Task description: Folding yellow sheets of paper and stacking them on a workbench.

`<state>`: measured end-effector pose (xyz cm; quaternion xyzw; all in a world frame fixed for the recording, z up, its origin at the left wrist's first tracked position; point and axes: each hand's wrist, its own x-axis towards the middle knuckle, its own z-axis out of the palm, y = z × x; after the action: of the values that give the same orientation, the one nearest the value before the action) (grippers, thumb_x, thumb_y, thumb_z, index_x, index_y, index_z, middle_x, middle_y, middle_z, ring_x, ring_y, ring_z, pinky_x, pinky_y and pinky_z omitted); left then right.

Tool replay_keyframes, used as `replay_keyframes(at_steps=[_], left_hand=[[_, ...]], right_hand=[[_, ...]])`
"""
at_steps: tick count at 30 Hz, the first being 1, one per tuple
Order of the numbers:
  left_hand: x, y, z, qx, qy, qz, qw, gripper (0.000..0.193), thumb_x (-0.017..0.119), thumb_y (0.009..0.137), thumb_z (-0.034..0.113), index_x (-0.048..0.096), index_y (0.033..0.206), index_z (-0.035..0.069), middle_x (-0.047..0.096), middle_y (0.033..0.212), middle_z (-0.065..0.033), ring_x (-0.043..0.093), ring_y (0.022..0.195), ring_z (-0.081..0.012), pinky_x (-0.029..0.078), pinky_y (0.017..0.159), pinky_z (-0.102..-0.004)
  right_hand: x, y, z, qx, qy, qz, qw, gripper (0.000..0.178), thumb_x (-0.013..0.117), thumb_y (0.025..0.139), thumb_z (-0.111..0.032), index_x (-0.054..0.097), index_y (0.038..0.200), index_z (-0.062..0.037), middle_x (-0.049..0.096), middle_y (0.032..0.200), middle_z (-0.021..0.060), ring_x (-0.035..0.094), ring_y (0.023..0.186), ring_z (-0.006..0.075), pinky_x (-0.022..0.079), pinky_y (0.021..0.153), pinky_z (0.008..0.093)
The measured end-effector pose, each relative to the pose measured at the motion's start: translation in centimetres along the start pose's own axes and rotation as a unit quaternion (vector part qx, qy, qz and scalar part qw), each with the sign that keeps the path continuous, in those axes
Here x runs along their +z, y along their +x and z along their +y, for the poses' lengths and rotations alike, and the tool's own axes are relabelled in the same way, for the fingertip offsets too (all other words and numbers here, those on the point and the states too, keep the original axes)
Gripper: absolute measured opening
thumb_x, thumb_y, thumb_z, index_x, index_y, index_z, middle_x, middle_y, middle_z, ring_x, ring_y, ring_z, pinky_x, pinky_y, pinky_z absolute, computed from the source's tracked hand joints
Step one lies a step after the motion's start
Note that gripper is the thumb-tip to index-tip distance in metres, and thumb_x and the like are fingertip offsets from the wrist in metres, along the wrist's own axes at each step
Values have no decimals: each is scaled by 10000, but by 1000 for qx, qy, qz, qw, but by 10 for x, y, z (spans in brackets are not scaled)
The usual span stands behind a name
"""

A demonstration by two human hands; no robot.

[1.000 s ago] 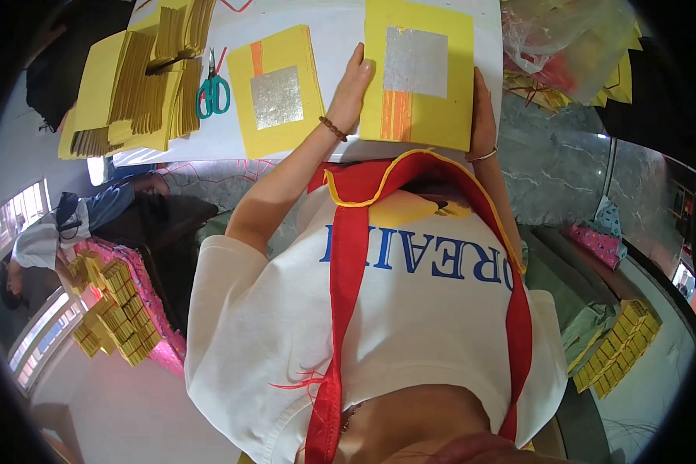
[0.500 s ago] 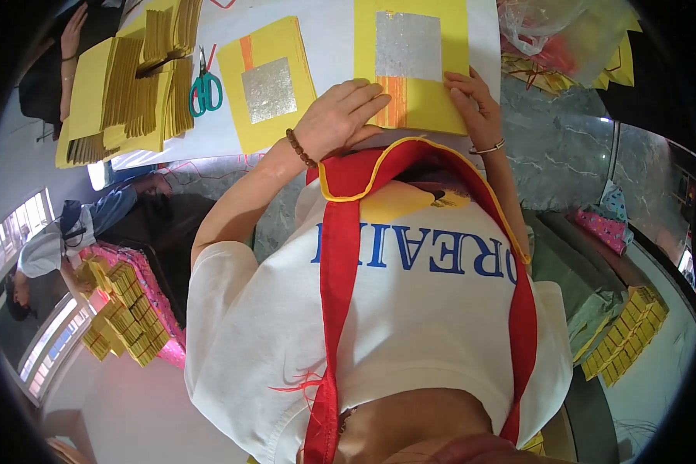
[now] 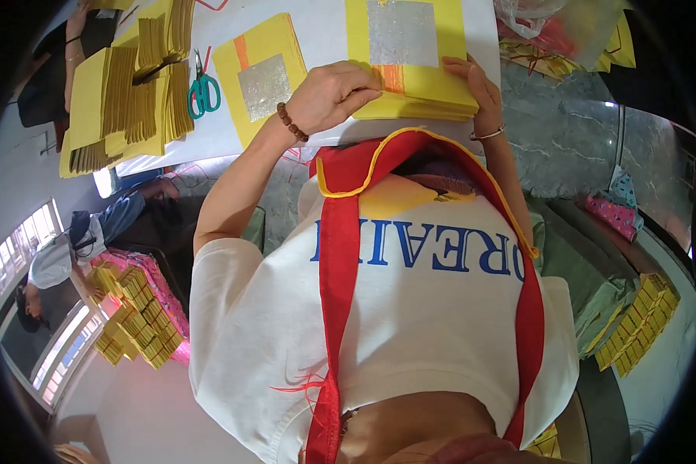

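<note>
A thick stack of yellow paper sheets lies at the table's near edge, its top sheet bearing a silver square and an orange strip. My left hand is at the near left corner of the stack, fingers curled and thumb pressed to the forefinger on the paper edge. Along the right edge is my right hand, thumb side on top and the other fingers against the side. Left of them lies a second yellow stack with a silver square, partly behind my left hand.
Green-handled scissors lie left of the second stack. Folded yellow paper bundles pile up at the table's left, with another person's arm beyond. A clear plastic bag is at the right. Another person appears far left.
My left hand has gone from fingers stretched across the stack to a curled pinch at its near left corner. The near edge now shows spread layers. My right hand stays at the right edge.
</note>
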<state>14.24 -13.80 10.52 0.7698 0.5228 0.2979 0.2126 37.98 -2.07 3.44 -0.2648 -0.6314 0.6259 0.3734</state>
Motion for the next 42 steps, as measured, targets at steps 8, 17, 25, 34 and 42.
replay_keyframes(at_steps=[8, 17, 25, 34, 42], left_hand=[[-3, 4, -2, -104, -68, -43, 991, 140, 606, 828, 149, 628, 869, 17, 599, 708, -75, 565, 627, -163, 438, 568, -276], [-9, 11, -7, -173, -150, -76, 970, 171, 600, 824, 187, 626, 833, 18, 619, 690, -79, 572, 600, -166, 444, 568, -281], [-8, 10, -17, -220, -232, -98, 942, 153, 593, 848, 132, 640, 894, -6, 610, 741, 1, 517, 681, -50, 428, 617, -212], [-6, 13, -24, -232, -288, -104, 923, 166, 604, 817, 162, 653, 866, 11, 613, 737, 1, 512, 685, -47, 423, 624, -216], [-1, 14, -32, -236, -301, -112, 917, 154, 585, 799, 152, 655, 832, 19, 597, 719, 14, 506, 666, -47, 418, 602, -213]], right_hand=[[-3, 1, 9, -33, -14, -7, 999, 462, 325, 970, -325, 639, 976, 13, 583, 1122, 127, 421, 1198, 236, 332, 998, 342], [-3, 1, 8, -22, -31, 1, 999, 478, 299, 974, -326, 641, 967, 7, 589, 1114, 128, 425, 1195, 238, 329, 999, 343], [-2, 3, 10, -10, -32, 9, 999, 479, 276, 974, -303, 643, 959, 4, 598, 1092, 123, 440, 1177, 240, 328, 997, 336], [-5, 5, 12, 28, 20, 12, 999, 494, 271, 976, -318, 641, 956, 10, 599, 1096, 118, 428, 1187, 234, 314, 1005, 336], [-4, 5, 6, 54, 25, 13, 998, 505, 254, 981, -312, 650, 949, -1, 591, 1121, 109, 410, 1201, 233, 287, 1024, 341]])
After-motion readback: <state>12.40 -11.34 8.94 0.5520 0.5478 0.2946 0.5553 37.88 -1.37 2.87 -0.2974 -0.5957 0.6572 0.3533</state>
